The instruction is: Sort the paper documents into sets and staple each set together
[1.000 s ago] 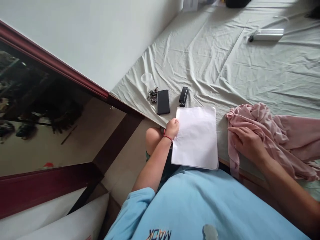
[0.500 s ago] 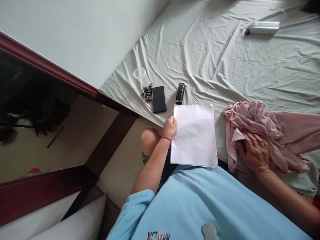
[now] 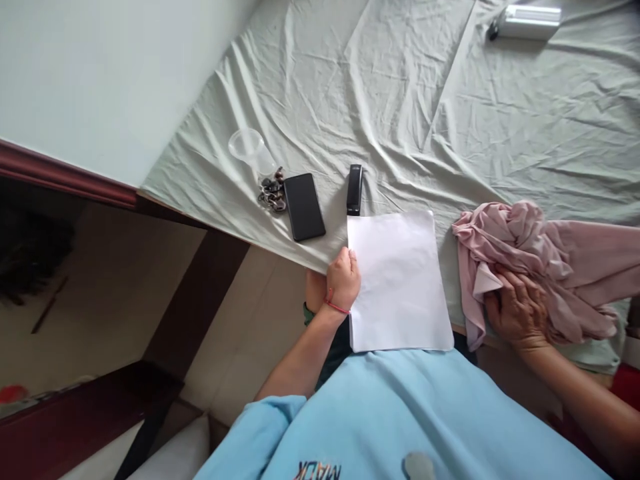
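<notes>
My left hand (image 3: 343,278), a red cord at the wrist, is closed on the left edge of the white paper (image 3: 400,280). It looks like a few sheets, spanning the bed edge and my lap. Just past the top left corner lies a black stapler (image 3: 355,189). To the left of that are a black phone (image 3: 305,207), a bunch of keys (image 3: 273,192) and a clear plastic cup (image 3: 253,150) on its side. My right hand (image 3: 520,307) rests with fingers apart on a crumpled pink cloth (image 3: 537,247), some fingertips partly sunk in its folds.
A pale green sheet (image 3: 400,113) with wrinkles covers the bed-like surface. At the far right lies a silver box-shaped device (image 3: 530,23). A white wall (image 3: 100,73) bounds the left, with a dark red wooden frame (image 3: 65,170) below it.
The view has tilted down and shifted, so the objects sit differently in it. My left hand keeps its grip on the paper. My right hand stays on the cloth, its fingers slightly more bent.
</notes>
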Tool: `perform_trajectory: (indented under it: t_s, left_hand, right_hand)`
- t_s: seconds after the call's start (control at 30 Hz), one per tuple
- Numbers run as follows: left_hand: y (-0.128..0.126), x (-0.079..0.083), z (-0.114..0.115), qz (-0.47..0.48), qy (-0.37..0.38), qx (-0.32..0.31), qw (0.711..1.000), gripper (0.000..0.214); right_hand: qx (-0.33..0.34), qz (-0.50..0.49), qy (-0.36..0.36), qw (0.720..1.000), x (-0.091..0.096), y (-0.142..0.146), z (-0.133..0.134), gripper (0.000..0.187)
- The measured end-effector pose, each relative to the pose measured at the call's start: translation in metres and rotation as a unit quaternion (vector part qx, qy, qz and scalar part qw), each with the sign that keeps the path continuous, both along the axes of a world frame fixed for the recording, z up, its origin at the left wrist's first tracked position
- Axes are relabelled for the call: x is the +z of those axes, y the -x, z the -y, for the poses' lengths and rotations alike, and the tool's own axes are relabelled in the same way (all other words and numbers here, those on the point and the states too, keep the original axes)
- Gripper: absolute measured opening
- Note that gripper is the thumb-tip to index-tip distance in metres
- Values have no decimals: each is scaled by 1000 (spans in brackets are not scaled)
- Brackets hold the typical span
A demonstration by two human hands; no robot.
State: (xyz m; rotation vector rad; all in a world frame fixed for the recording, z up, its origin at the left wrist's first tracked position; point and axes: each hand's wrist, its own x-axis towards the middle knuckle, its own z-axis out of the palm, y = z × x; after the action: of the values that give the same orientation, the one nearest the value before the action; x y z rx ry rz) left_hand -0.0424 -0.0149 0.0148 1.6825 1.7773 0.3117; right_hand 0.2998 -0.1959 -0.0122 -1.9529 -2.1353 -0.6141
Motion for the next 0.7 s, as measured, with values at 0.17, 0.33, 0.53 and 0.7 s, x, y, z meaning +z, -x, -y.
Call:
perform_trajectory:
  t_s: [0.17, 0.33, 0.53, 0.7]
  left_hand:
    - [-7, 4, -7, -97, -19, -47, 994, 28]
    - [-19, 2, -21, -183, -46, -50, 981, 30]
    - [-11, -18, -18, -154, -149, -87, 973, 31]
    - [-7, -32, -14, -121, -209, -85, 967, 39]
  right_hand:
    - [-1, -17, 6, 1000, 5, 2, 0, 40]
    - [-1, -33, 7, 999, 4, 0, 0, 40]
    - [-7, -47, 9, 999, 2, 0, 1, 39]
    - [-9, -45, 12, 999, 1, -1, 2, 40]
